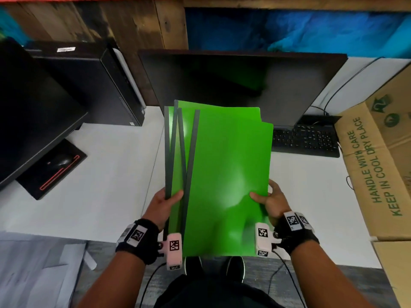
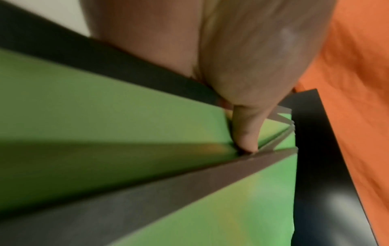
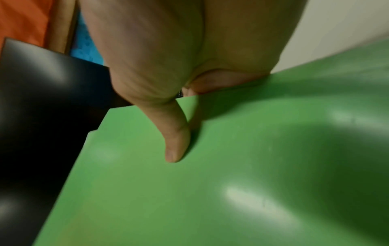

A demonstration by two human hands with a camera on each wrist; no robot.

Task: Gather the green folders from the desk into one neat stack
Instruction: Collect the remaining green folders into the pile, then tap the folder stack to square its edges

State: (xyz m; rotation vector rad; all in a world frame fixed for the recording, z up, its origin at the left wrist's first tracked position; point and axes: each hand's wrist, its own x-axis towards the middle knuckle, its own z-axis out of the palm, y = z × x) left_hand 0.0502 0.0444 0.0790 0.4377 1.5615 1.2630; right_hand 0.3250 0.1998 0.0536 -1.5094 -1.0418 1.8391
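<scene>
Several green folders point(image 1: 224, 174) with dark grey spines are held together above the white desk point(image 1: 106, 174), in front of the monitor. Their spines fan out at different angles on the left, so the bundle is uneven. My left hand point(image 1: 169, 200) grips the spine side near the bottom, thumb on top point(image 2: 246, 133) pressing a green cover point(image 2: 105, 116). My right hand point(image 1: 265, 200) holds the right edge, thumb point(image 3: 175, 143) lying flat on the top folder point(image 3: 231, 166), fingers hidden beneath.
A dark monitor point(image 1: 240, 85) stands right behind the folders, a black keyboard point(image 1: 307, 138) to its right. A cardboard box point(image 1: 378, 156) fills the right side. On the left are a second monitor point(image 1: 33, 121), a computer tower point(image 1: 106, 85) and a mouse on a black pad point(image 1: 55, 165).
</scene>
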